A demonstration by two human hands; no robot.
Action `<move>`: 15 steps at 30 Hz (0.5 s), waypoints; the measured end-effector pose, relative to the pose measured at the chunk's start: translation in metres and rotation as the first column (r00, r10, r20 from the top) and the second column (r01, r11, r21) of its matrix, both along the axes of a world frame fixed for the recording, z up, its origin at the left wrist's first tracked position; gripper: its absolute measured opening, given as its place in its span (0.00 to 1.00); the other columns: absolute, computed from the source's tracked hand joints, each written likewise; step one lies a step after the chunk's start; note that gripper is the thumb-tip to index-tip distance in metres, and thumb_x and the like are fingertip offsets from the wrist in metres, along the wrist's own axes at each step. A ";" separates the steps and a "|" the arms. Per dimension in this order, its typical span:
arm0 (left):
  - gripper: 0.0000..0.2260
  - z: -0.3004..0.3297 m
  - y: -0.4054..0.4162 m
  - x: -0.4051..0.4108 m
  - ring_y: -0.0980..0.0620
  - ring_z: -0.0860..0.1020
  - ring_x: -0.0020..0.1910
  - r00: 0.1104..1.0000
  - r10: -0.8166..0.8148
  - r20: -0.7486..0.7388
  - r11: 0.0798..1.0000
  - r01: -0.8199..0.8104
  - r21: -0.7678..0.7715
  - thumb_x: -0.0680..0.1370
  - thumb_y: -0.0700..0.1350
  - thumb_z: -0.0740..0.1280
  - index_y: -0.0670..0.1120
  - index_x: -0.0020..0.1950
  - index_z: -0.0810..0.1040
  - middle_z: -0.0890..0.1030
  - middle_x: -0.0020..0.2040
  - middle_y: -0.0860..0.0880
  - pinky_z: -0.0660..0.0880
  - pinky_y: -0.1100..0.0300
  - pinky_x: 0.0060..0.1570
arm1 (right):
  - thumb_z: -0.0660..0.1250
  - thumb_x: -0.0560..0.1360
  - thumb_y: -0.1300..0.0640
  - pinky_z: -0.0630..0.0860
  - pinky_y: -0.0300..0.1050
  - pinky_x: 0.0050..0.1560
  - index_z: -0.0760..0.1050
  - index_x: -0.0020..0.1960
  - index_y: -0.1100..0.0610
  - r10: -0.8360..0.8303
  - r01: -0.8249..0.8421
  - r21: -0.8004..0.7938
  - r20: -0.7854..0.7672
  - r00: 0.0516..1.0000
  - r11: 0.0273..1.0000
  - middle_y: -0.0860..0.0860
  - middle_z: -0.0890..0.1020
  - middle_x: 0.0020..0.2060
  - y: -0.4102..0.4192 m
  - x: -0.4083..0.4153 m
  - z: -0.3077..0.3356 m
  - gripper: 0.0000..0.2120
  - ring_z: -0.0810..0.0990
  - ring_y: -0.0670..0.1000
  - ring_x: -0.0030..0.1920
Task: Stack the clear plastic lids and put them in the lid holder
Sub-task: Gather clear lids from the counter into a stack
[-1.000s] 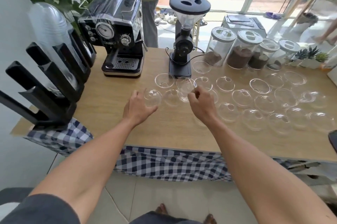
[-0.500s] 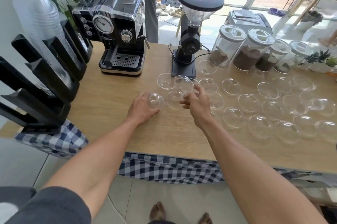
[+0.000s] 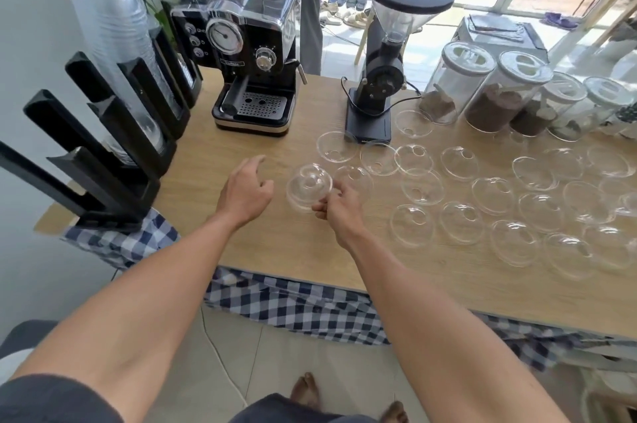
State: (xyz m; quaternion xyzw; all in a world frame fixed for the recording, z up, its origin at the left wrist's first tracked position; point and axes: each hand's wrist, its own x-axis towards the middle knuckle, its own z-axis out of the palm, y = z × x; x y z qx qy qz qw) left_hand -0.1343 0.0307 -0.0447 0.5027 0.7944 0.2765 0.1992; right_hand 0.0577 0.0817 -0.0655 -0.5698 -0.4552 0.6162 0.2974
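Note:
Many clear dome lids [image 3: 493, 193] lie spread over the wooden table [image 3: 275, 250]. My right hand [image 3: 339, 207] pinches the edge of a small stack of clear lids [image 3: 308, 186], holding it tilted just above the table. My left hand [image 3: 246, 190] hovers a little to the left of that stack with relaxed fingers and holds nothing. The black lid holder [image 3: 103, 146] stands at the table's left end, with a tall column of clear lids [image 3: 117, 53] leaning in one slot.
An espresso machine [image 3: 248, 43] and a black coffee grinder [image 3: 386, 53] stand at the back of the table. Several glass jars [image 3: 503, 91] line the back right. A person stands behind the table. A checked cloth hangs below the front edge.
My right hand lifted a lid and brought it left onto the lid my left hand held. My left hand let go and drew back to the left; the stack now sits in my right hand.

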 end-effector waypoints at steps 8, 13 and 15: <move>0.23 0.009 0.035 0.014 0.48 0.75 0.68 0.996 -0.091 -0.024 0.994 0.093 0.054 0.79 0.44 0.67 0.47 0.75 0.72 0.75 0.72 0.48 0.75 0.48 0.66 | 0.59 0.83 0.58 0.83 0.58 0.53 0.73 0.55 0.54 -0.077 0.040 0.125 0.307 0.949 0.991 0.52 0.84 0.42 -0.006 0.019 0.000 0.05 0.85 0.56 0.47; 0.18 0.014 0.078 0.033 0.47 0.72 0.73 0.977 -0.197 -0.078 0.980 0.197 -0.001 0.80 0.47 0.69 0.51 0.70 0.78 0.72 0.76 0.50 0.70 0.49 0.68 | 0.62 0.84 0.53 0.75 0.52 0.51 0.73 0.68 0.52 -0.081 -0.183 0.370 0.595 0.799 0.911 0.53 0.75 0.63 0.015 0.045 0.005 0.13 0.80 0.57 0.53; 0.17 0.015 0.094 0.042 0.46 0.68 0.76 0.968 -0.236 -0.080 0.971 0.231 -0.067 0.81 0.48 0.70 0.52 0.70 0.79 0.68 0.79 0.49 0.66 0.47 0.73 | 0.63 0.83 0.53 0.77 0.55 0.53 0.71 0.74 0.50 -0.021 -0.299 0.351 0.678 0.734 0.887 0.54 0.70 0.66 0.023 0.050 0.006 0.19 0.79 0.58 0.54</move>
